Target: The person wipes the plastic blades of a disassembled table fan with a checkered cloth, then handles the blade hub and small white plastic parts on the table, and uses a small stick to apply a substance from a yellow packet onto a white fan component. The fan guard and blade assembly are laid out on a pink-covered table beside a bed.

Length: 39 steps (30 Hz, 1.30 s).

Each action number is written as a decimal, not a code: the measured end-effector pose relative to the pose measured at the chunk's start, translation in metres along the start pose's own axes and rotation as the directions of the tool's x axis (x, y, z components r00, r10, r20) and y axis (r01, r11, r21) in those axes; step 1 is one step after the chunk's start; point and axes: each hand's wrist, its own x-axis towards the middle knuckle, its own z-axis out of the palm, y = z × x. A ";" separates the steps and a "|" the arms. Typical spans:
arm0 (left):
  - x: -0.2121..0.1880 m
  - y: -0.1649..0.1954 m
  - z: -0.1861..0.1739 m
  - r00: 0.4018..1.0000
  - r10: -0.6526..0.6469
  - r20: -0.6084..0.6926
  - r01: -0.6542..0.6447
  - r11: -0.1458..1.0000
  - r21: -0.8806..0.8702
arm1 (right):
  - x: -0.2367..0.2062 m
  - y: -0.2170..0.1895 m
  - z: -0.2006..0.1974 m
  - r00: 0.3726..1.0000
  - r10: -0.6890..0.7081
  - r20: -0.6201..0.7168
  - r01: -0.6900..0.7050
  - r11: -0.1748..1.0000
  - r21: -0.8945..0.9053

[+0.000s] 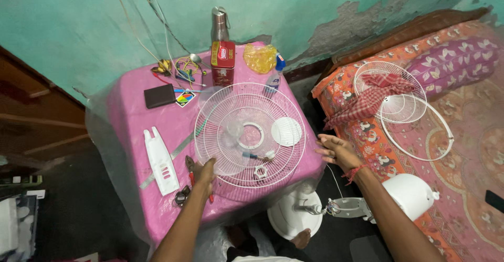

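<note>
Worktop: a pink worktop [131, 125] under a clear plastic sheet carried the loose parts, keeping them within arm's reach.
Grille: a white wire fan grille [250, 134] lay flat and hollow side up on the near right part of the worktop, so that it served as a tray for small parts.
Parts in grille: a white disc [286, 131], a white nut [261, 171] and a small screwdriver [257, 156] rested inside it, apparently kept there so as not to roll off.
Left hand: the left hand [205, 172] lay at the grille's near rim, fingers curled over the wire, seemingly steadying it; whether it gripped tightly could not be told.
Right hand: the right hand [334, 149] hovered just off the grille's right edge, fingers spread and empty, touching nothing.
Tools: pliers [190, 166] and a white cover [161, 161] lay left of the grille, beside the left hand.
Far edge: a red tin [222, 62], steel bottle [220, 25] and dark wallet [159, 95] stood back by the wall, clear of the work.
Bed: a second grille [391, 91] with a red cloth [367, 99] and a ring [420, 136] lay set aside on the bed.
Floor: the fan motor [409, 194] and base [294, 217] lay below.
</note>
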 end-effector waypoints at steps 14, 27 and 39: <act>-0.003 -0.017 0.000 0.827 0.525 -0.201 -0.449 0.832 0.326 | -0.061 -0.010 -0.059 0.983 -0.162 -0.090 0.179 0.956 0.232; -0.129 -0.014 0.121 0.671 0.626 0.397 -0.728 0.657 0.195 | -0.106 -0.053 -0.146 0.915 -0.389 -0.108 0.395 0.917 0.047; -0.318 -0.054 0.245 0.531 0.292 0.795 -0.843 0.282 0.459 | -0.135 0.030 -0.199 0.859 -0.512 -0.001 0.362 0.608 -0.707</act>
